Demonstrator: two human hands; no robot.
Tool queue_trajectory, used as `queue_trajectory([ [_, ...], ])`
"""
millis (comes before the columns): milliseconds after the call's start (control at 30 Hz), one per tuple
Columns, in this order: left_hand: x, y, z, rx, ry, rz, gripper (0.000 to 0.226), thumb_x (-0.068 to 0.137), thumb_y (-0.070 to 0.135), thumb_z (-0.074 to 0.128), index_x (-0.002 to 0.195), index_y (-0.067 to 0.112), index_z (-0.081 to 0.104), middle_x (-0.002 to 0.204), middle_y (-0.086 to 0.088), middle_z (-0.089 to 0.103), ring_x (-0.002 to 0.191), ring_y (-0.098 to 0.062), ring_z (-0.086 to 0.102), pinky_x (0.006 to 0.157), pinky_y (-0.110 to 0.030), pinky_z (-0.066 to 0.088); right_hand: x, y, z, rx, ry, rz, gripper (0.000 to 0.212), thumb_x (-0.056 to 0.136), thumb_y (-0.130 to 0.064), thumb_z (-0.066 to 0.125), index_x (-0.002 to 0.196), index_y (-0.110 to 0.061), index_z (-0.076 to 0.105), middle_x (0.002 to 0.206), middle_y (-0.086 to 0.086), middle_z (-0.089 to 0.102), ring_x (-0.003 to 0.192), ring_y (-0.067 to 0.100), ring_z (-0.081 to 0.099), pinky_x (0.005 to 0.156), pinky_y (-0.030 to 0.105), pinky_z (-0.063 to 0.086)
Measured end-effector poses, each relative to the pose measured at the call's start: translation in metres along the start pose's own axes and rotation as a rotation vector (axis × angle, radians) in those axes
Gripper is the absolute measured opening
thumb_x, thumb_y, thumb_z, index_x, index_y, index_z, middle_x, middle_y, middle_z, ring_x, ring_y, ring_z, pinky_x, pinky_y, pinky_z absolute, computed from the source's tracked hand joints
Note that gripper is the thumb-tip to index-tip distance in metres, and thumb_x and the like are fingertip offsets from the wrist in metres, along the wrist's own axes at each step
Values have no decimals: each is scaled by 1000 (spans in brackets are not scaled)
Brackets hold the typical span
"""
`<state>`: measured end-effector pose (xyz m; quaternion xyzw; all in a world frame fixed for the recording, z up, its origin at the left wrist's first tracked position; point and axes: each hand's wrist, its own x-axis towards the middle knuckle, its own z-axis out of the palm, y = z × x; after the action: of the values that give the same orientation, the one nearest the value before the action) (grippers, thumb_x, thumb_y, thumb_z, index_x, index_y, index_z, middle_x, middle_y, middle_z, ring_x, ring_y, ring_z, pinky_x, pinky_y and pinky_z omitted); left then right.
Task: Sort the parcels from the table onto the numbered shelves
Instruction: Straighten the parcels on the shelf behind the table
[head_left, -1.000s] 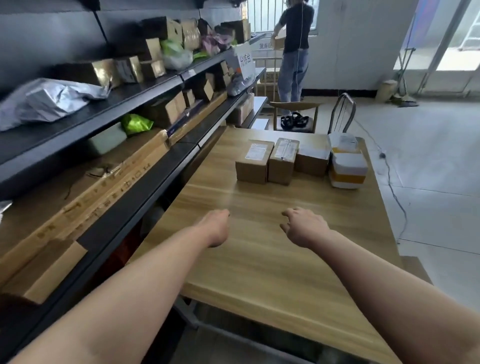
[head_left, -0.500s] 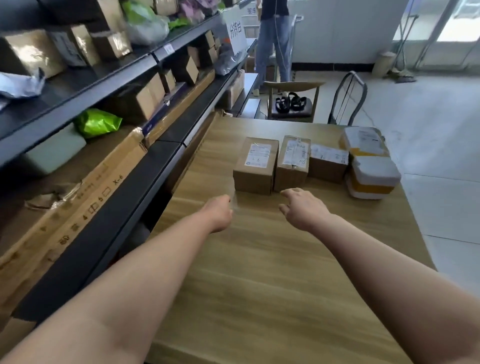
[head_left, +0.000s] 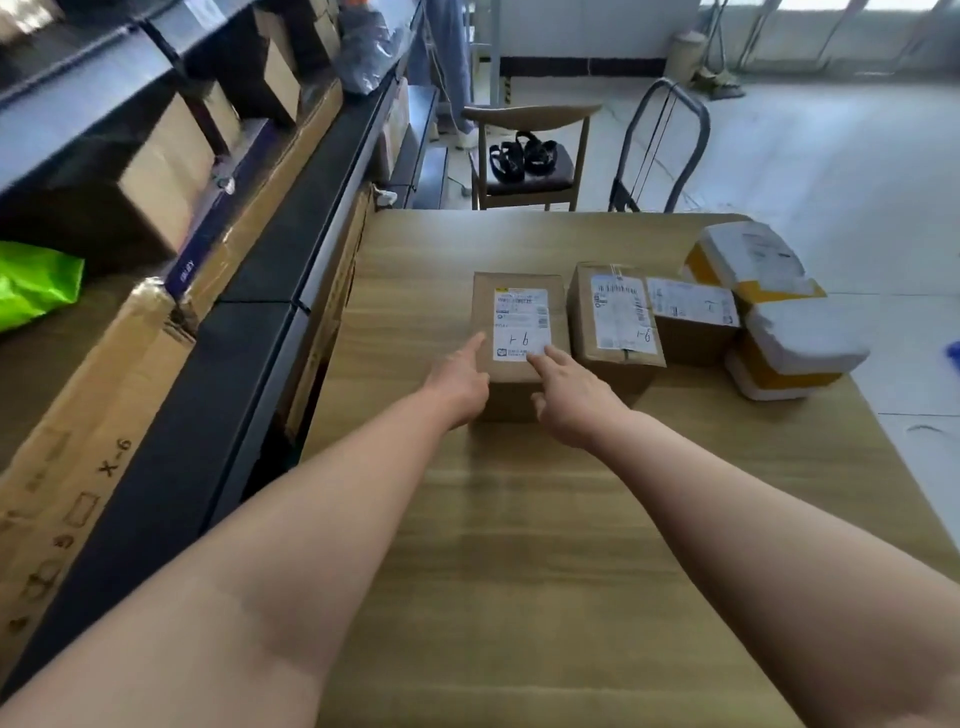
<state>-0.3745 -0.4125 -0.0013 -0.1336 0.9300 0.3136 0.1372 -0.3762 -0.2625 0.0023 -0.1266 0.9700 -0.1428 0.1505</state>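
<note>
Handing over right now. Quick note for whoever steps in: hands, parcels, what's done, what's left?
Left hand: open, fingers touching the near left edge of the leftmost box.
Right hand: open, forefinger on that box's label.
Parcels: five in a row on the table: the leftmost box, second box, smaller box, far white-and-yellow parcel, near white-and-yellow parcel.
Done: none of these lifted.
Left: all five go to the shelves; the leftmost box is probably first.
</note>
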Motion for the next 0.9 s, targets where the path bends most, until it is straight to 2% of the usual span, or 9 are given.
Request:
queue_trajectory([
  [67,15,-2,5,-19,-5,0,63,100,22,48,154,34,17,151,-11,39,134,-31,42,109,-33,33,11,0,1,-39,-54,6,65,94,-15,50,152,-19,19,161,3,6,147,23,9,112,43,27],
  [133,28,-6,10,-47,-18,3,64,100,24,48,154,34,15,152,-10,38,135,-30,41,110,-31,31,19,0,3,-56,-102,19,65,90,-8,51,149,-20,25,161,4,8,148,23,4,113,45,25],
  [300,47,-17,17,-89,-26,16,65,97,31,53,152,38,20,151,-10,40,135,-30,41,110,-31,31,29,2,6,-67,-53,20,60,86,-6,50,143,-22,41,157,5,24,147,26,13,112,44,27],
  [500,47,-15,18,-119,-20,7,68,95,24,56,153,33,22,152,-10,39,135,-29,41,112,-31,31,25,10,6,-61,-65,-15,66,84,-8,53,145,-28,38,159,4,21,146,21,16,117,38,23],
  [633,27,-19,23,-111,-5,-15,69,94,21,58,153,32,23,151,-8,40,135,-29,41,112,-31,32,11,11,5,-95,-79,-70,63,86,-7,51,144,-28,41,158,6,23,145,20,20,117,35,21],
  [900,-51,-31,45,-169,14,-97,68,96,18,55,153,31,21,152,-8,38,135,-29,40,113,-33,31,-55,14,19,-108,-123,-192,59,85,-6,48,141,-25,45,157,6,25,145,21,21,114,33,27],
])
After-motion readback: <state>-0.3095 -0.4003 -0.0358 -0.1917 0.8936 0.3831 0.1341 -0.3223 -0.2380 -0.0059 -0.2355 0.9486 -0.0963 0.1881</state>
